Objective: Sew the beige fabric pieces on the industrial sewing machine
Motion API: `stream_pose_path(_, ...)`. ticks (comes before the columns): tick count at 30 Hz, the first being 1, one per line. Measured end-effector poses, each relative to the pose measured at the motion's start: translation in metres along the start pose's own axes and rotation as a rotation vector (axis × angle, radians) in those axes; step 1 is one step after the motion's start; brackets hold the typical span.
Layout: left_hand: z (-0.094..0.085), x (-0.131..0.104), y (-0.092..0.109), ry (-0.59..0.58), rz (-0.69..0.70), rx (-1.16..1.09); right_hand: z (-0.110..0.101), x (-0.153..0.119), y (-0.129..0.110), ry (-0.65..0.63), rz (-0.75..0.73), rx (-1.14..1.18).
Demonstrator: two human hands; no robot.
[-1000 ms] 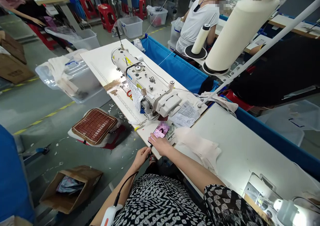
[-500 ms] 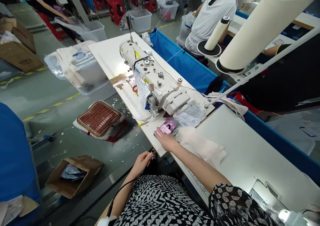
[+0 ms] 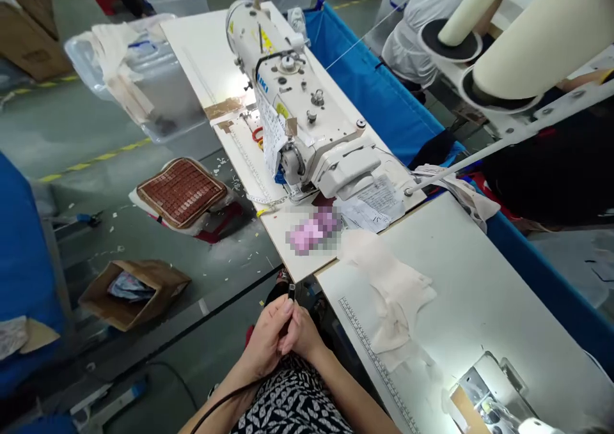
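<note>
- We have both hands together in front of our patterned clothing, just short of the near corner of the sewing table and below it in view.
- Our left hand is closed, its thumb pressed along a small dark connector; our right hand curls in from the other side, so we grip the piece between the two. Most of its body is hidden by our fingers.
- The connector's exposed end sticks up out of the grip, its long axis pointing away from us, towards that table corner and apart from it.
- A black cord trails from under our hands past the left forearm; we cannot see where it meets the connector.
- Beyond the exposed end, slightly to our right, a pink blurred item lies on the sewing table. Its long axis slants from near left to far right, so it does not line up with the connector. Neither of our hands is clearly nearer to it.
- Behind that item stands the sewing machine, with written papers beside it. To the right, pale cloth lies on the adjoining table, well apart from our grip.
</note>
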State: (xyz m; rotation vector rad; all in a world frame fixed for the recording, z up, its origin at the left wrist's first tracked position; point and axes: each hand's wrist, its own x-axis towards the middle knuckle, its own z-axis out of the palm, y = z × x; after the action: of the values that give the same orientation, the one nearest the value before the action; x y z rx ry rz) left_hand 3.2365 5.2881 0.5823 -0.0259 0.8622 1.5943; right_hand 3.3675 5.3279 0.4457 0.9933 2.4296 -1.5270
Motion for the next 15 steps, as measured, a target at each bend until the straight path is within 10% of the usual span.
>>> stream_pose_path(7, -0.004, -0.028, -0.036, 0.577, 0.266, -0.182, 0.042, -0.065, 0.142, 0.077, 0.456, 0.028)
stream_pose_path(11, -0.055, -0.011, -0.123, 0.656, 0.178, -0.091, 0.07, -0.062, 0.225, 0.247, 0.58, 0.123)
stream_pose_path(15, -0.134, 0.019, -0.234, 0.614, 0.001, 0.024, 0.091, 0.001, 0.312, 0.432, 0.55, 0.189)
